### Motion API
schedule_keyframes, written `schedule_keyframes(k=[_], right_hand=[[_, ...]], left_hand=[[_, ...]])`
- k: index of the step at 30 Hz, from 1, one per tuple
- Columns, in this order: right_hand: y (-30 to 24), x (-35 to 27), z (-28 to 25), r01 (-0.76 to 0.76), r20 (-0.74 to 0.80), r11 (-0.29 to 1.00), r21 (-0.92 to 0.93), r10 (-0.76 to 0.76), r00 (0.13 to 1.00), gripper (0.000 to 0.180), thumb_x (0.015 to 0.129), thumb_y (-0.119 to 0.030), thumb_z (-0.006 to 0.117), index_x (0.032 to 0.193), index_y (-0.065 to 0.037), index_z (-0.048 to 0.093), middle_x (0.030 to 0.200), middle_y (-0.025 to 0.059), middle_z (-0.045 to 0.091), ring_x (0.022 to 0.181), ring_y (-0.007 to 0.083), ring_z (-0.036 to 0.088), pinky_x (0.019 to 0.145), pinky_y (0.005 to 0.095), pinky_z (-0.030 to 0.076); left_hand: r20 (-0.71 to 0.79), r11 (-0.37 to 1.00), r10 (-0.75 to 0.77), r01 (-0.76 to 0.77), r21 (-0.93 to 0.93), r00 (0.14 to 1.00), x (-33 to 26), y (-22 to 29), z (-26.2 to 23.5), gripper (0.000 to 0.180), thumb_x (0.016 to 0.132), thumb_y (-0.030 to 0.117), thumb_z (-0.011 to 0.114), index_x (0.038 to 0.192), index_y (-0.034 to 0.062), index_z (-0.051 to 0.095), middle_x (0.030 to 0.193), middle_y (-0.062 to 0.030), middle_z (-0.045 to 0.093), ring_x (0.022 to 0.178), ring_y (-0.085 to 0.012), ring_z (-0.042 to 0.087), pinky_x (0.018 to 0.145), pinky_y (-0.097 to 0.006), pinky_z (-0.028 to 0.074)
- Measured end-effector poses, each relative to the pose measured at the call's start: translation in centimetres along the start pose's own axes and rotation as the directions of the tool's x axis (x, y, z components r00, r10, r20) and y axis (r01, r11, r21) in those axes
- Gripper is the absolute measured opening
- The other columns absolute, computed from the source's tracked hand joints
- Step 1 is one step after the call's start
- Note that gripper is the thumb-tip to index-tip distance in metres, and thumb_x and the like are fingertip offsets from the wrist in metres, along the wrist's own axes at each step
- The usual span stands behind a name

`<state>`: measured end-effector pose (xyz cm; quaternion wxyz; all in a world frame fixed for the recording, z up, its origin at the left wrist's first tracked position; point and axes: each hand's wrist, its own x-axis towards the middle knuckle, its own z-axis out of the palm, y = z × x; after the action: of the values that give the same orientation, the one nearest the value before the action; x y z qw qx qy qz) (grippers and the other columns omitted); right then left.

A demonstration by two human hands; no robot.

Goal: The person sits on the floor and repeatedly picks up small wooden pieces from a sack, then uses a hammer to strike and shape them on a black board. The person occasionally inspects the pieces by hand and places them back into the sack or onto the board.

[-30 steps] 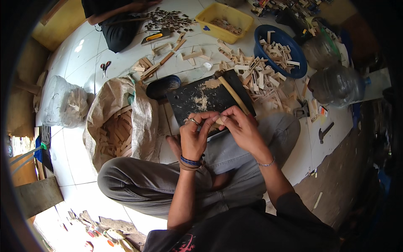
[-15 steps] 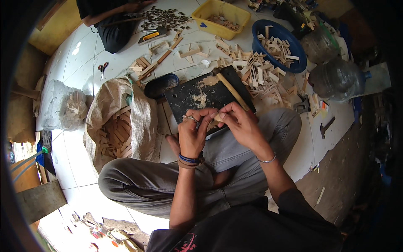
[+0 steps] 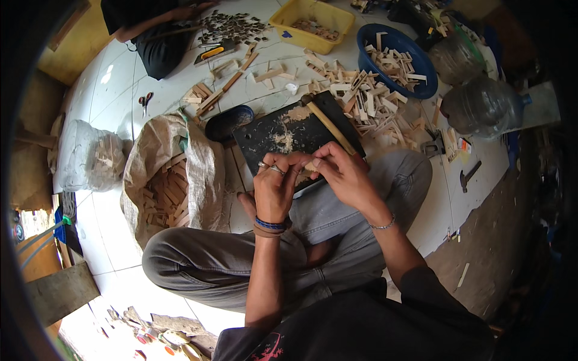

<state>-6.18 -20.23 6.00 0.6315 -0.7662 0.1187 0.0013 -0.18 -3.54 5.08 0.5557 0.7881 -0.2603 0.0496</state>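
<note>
My left hand (image 3: pixel 274 186) and my right hand (image 3: pixel 344 173) meet over my lap, fingertips pinched together on a small pale wooden piece (image 3: pixel 310 166). Much of that piece is covered by my fingers. Just beyond them lies a black board (image 3: pixel 259 136) strewn with wood shavings (image 3: pixel 283 142). A hammer (image 3: pixel 330 127) with a wooden handle rests across the board's right side.
An open woven sack (image 3: pixel 205 174) of wood pieces stands on the left. Right of the board are heaped wood pieces (image 3: pixel 376 111) and a blue basin (image 3: pixel 428 89). Farther off are a yellow tub (image 3: pixel 313 42) and another person (image 3: pixel 158 48). A second hammer (image 3: pixel 466 177) lies right.
The view has shifted slightly. Both hands stay together on the wooden piece, with only a small change in the fingers.
</note>
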Motion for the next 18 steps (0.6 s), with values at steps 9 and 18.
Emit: schedule_keyframes(k=[9,18], right_hand=[[-0.2,0.0,-0.1,-0.015,-0.005,0.999,0.038,0.015,1.000,0.013,0.106,-0.011,0.059,0.111,0.001,0.056,0.096,0.0071,0.068,0.086,0.0141,0.072,0.074,0.0287,0.055],[-0.4,0.0,0.1,0.003,0.049,0.998,0.062,-0.006,0.999,0.017,0.107,-0.014,0.059,0.115,0.001,0.058,0.097,0.0082,0.070,0.088,0.0139,0.072,0.077,0.0288,0.055]], left_hand=[[-0.097,0.986,0.128,-0.116,0.123,0.987,-0.9,-0.6,1.2,0.014,0.088,0.006,0.076,0.101,0.0116,0.073,0.094,-0.0004,0.075,0.085,-0.0218,0.066,0.085,-0.038,0.048],[-0.061,0.972,0.118,-0.103,0.213,0.991,-1.3,-0.3,0.3,0.022,0.088,0.007,0.078,0.108,0.0121,0.070,0.095,-0.0017,0.076,0.088,-0.0237,0.068,0.087,-0.035,0.049]])
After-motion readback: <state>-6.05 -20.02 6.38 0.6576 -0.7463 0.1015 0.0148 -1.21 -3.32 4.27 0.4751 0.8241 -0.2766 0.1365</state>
